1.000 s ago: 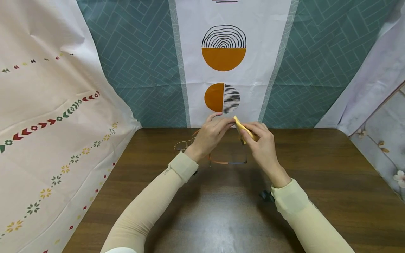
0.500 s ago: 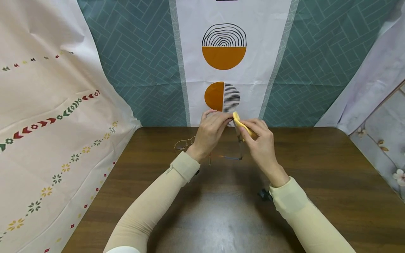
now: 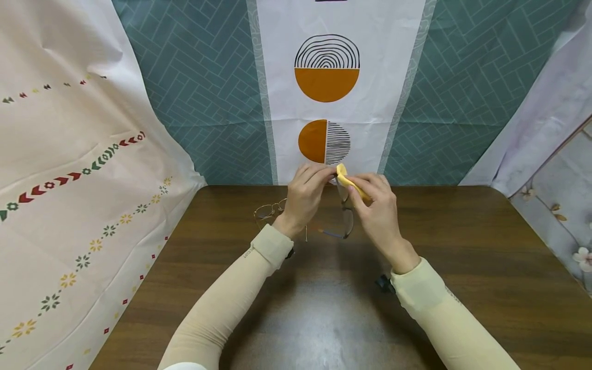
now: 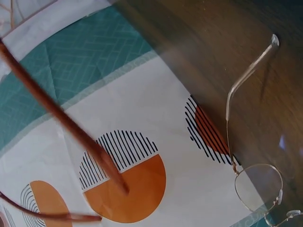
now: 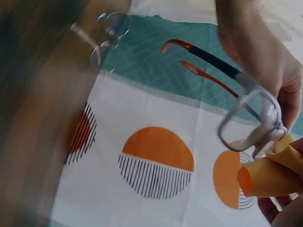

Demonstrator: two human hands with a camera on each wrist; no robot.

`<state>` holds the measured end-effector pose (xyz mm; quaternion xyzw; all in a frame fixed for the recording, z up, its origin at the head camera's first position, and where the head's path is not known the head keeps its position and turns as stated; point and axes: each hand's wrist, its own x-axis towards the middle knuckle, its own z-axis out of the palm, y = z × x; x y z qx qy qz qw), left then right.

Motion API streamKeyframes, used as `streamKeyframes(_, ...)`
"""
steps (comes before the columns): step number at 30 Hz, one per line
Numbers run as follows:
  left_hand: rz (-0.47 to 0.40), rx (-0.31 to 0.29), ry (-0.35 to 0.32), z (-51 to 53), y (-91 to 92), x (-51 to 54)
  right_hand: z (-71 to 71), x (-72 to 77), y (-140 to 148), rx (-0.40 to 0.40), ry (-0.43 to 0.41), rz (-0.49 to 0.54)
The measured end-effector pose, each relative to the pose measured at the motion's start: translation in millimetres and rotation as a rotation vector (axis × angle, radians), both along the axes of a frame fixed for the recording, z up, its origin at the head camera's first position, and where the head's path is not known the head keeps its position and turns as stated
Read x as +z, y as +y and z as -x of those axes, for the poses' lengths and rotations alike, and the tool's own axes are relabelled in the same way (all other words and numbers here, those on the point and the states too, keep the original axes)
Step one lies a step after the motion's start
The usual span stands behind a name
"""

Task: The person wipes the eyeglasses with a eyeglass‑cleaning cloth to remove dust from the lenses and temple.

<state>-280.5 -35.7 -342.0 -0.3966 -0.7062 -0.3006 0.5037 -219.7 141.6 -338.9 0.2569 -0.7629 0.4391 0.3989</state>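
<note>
My left hand (image 3: 302, 198) holds a pair of eyeglasses (image 3: 348, 222) above the table, near one end of the frame. Their orange-tipped temples point toward the left, and a temple (image 4: 59, 113) crosses the left wrist view. Between the fingers of my right hand (image 3: 383, 216) is a folded yellow cloth (image 5: 270, 177). This cloth lies against the upper lens, close to the left fingertips, and covers part of it. The lower lens hangs free below. Which left fingers grip the frame is partly hidden.
A second pair of glasses with thin gold rims (image 3: 264, 211) stands on the brown wooden table (image 3: 324, 308), partly behind my left wrist. A patterned cloth backdrop (image 3: 213, 92) hangs at the table's far edge, and a cream curtain (image 3: 83, 205) runs along the left.
The held glasses have turned, so the lower lens now shows beneath the cloth. My right hand and the cloth have shifted slightly left. The raised left little finger has come in.
</note>
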Motion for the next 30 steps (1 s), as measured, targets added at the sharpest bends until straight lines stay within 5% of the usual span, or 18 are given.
streamKeyframes(8, -0.056, 0.014, -0.018, -2.3, -1.0, -9.6, -1.5, -2.8, -4, -0.056, 0.164, -0.199)
streamKeyframes(30, -0.145, 0.042, -0.081, -6.3, -5.5, -18.2, -5.4, 2.6, -4, -0.008, 0.176, -0.380)
